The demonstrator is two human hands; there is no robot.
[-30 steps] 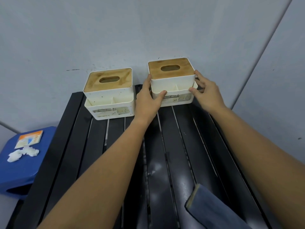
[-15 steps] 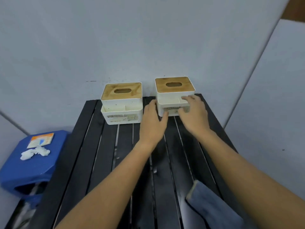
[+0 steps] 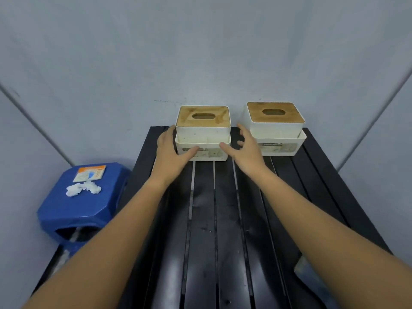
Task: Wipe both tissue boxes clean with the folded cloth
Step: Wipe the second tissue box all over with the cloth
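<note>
Closest to the camera, at the bottom right edge, a bit of the folded grey-blue cloth (image 3: 299,267) peeks out from behind the right arm, lying on the black slatted table (image 3: 223,230); most of it is hidden or cut off, and no hand is on it. Both bare arms reach forward over the table. Further along, the left hand (image 3: 170,150) touches the left side of the left white tissue box with the wooden lid (image 3: 202,132), its thumb lying on the front, but I cannot tell if it really grips. The right hand (image 3: 244,148) is at the right side of the same box with its fingers spread and loose, holding nothing; whether it touches the box is hard to see. The right white tissue box with the wooden lid (image 3: 276,128) stands just beside it at the back of the table, and no hand is on it. It looks like the boxes are only being set in place, so no wiping has begun. Next, one hand needs to come back and pick up the cloth. The small dark specks on the left box are hard to make out. Off to the left sits a blue plastic stool (image 3: 80,201) with a small orange and white packet (image 3: 90,173) and crumpled white tissue (image 3: 83,189) on top.
</note>
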